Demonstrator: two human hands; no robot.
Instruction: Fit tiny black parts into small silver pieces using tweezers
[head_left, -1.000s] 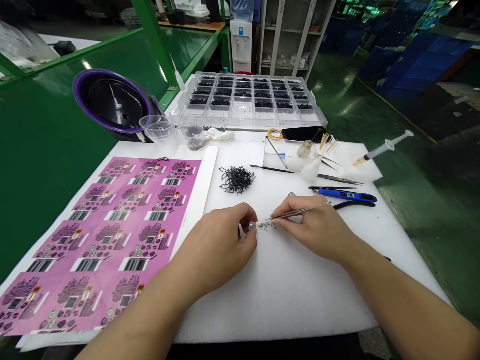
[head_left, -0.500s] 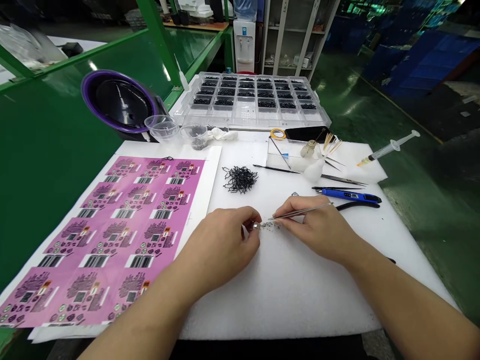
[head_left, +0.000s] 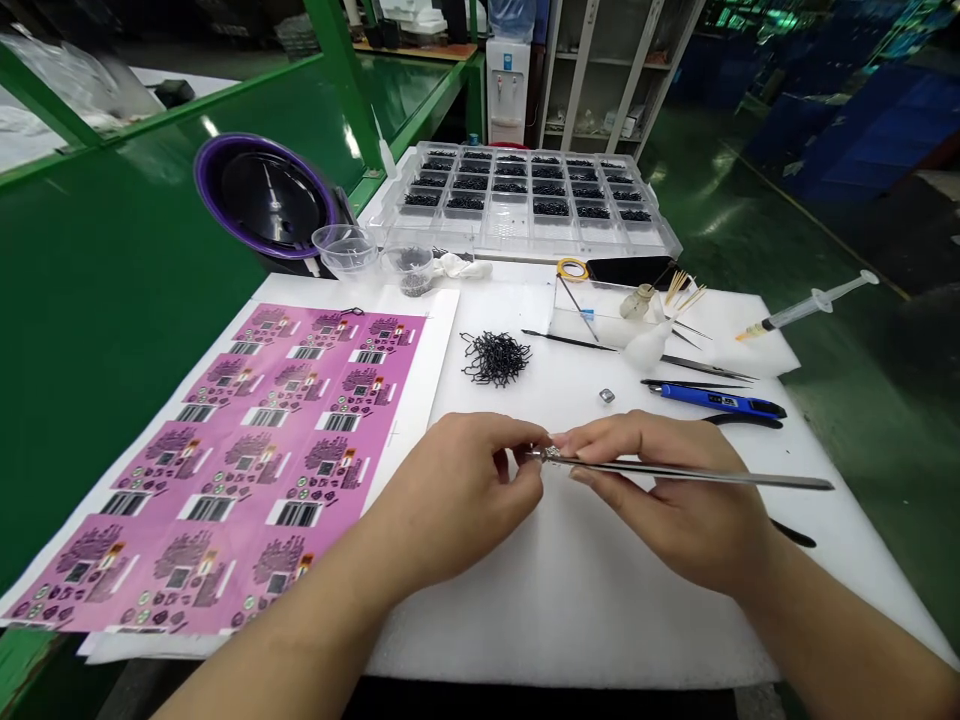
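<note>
Between thumb and fingertips my left hand [head_left: 465, 500] pinches a small shiny metal piece [head_left: 535, 454], mostly covered by the fingers. My right hand [head_left: 675, 500] is closed around metal tweezers [head_left: 765, 478], whose tips reach to that piece. Tiny specks [head_left: 553, 453] lie at the tips, partly hidden by the right fingers. Just beyond the hands a small silver block [head_left: 607, 396] rests on the white foam board [head_left: 570, 600]. Farther back is a pile of short bent black pieces [head_left: 496, 358].
Pink printed sheets [head_left: 247, 450] cover the left side. At the back stand a compartment tray [head_left: 510, 215], clear cups [head_left: 349, 250] and a purple-rimmed black bowl [head_left: 262, 195]. On the right lie a blue utility knife [head_left: 716, 400], black-handled pliers [head_left: 750, 421] and a syringe [head_left: 814, 303].
The tweezers have swung round in my right hand, their free end now pointing right. Both hands have come together, right fingertips beside the left. The silver block is now uncovered. The view has shifted slightly.
</note>
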